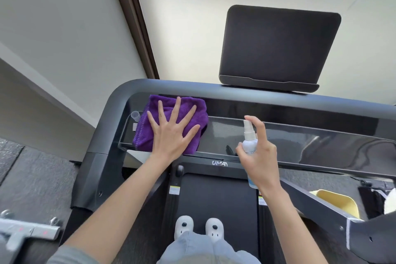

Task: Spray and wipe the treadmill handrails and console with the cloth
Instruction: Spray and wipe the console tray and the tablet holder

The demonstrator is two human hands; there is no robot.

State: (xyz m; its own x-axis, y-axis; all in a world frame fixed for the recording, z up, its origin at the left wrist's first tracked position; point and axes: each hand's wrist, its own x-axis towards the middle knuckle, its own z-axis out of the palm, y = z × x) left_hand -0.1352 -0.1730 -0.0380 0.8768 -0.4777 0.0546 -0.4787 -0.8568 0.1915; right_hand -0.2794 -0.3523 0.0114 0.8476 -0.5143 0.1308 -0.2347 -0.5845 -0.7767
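A folded purple cloth (158, 105) lies on the left end of the treadmill's glossy black console (300, 141). My left hand (173, 130) presses flat on the cloth with its fingers spread. My right hand (260, 156) grips a small white spray bottle (249, 135) upright over the console's middle, index finger on the nozzle top. The dark handrail bar (192, 89) curves along the console's far edge and down the left side. A black tablet holder (278, 47) stands above the bar.
A small clear cap (135, 115) sits in the console's left corner beside the cloth. The treadmill belt (216, 195) runs below, with my white shoes (199, 228) on it. A yellow tub (338, 203) sits at the right, past the right rail. A grey metal frame (27, 231) is at lower left.
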